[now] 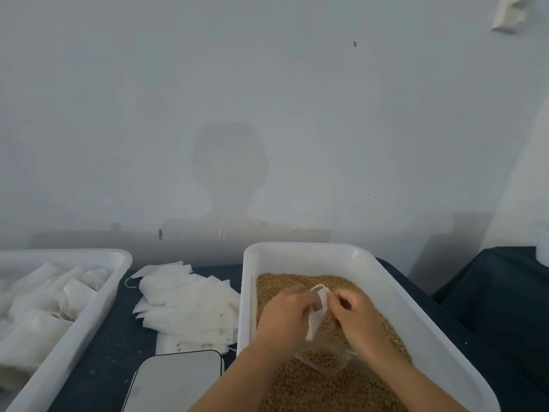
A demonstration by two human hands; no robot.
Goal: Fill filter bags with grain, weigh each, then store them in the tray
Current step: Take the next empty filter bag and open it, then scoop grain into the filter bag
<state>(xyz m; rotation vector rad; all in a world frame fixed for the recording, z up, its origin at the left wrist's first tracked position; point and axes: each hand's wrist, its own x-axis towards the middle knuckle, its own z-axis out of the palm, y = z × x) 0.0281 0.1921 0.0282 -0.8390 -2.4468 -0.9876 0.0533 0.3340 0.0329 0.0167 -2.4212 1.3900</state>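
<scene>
White filter bag (315,318), limp, empty

grey wall (267,99) behind, head shadow (228,165) on it, dark tablecloth (502,307) underneath, white thing (511,13) top right corner

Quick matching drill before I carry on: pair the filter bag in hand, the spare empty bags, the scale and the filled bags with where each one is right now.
Things:
1. filter bag
2. empty bags
3. scale
4. filled bags

Places:
A. in the left tray
B. piled on the dark table between the two trays
C. held by both hands (left hand, right hand) over the grain tray
D. at the near edge, in front of the pile

Pairs: 1-C, 2-B, 3-D, 4-A
</scene>
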